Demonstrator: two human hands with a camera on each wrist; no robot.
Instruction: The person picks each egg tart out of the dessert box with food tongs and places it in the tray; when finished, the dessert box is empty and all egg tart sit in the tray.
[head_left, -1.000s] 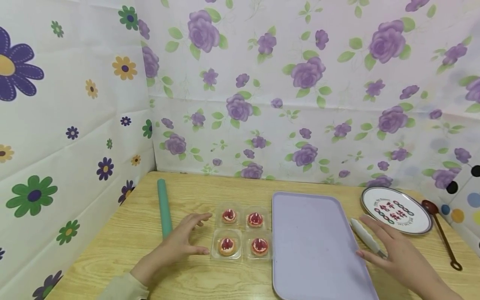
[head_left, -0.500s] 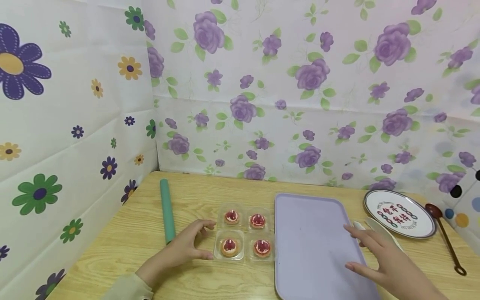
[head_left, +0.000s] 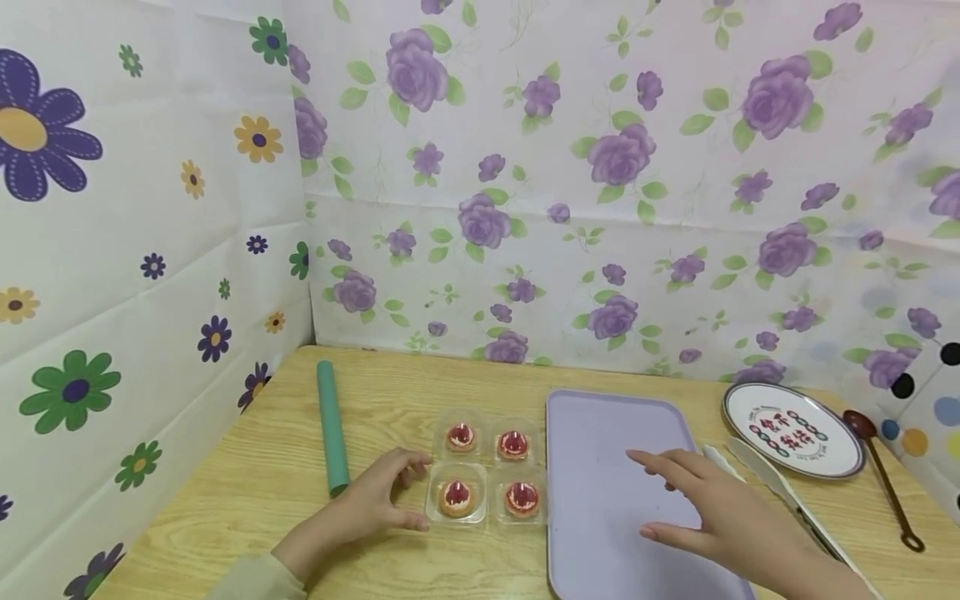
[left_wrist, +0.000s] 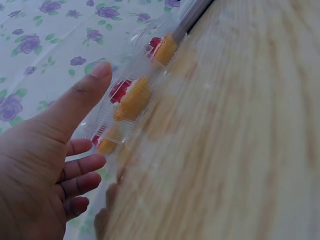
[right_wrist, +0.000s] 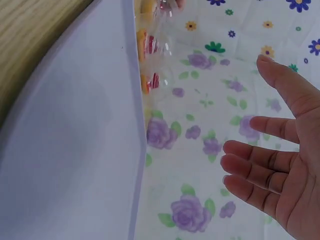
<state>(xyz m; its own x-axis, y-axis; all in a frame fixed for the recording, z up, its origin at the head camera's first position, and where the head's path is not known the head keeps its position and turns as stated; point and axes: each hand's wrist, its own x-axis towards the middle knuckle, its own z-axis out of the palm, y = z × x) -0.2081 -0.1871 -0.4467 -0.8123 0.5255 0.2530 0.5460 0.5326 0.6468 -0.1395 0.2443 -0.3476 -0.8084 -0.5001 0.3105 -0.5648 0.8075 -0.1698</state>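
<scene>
Several small red-topped tarts (head_left: 457, 497), each in a clear plastic box (head_left: 477, 515), stand grouped just left of a lilac tray (head_left: 607, 433). Beside the boxes' left side is my left hand (head_left: 367, 502), thumb and fingers apart, holding nothing. In the left wrist view that hand (left_wrist: 45, 150) has its thumb near a boxed tart (left_wrist: 132, 100); whether it touches the box I cannot tell. Over the tray's right part hovers my right hand (head_left: 723, 512), fingers spread and nothing in them. The right wrist view shows this hand (right_wrist: 285, 150) apart from the tray (right_wrist: 85, 130).
A teal tube (head_left: 332, 429) lies on the wooden table (head_left: 225, 517) at the left. Right of the tray lie pale tongs (head_left: 761, 467), partly behind my right hand. Farther right are a white printed plate (head_left: 795, 429) and a brown ladle (head_left: 885, 479). Flowered cloth walls (head_left: 555, 250) enclose the back and sides.
My right hand has moved left, from beside the tongs to over the tray, uncovering more of the tongs. The left hand has stayed almost in place, and the boxes have not moved.
</scene>
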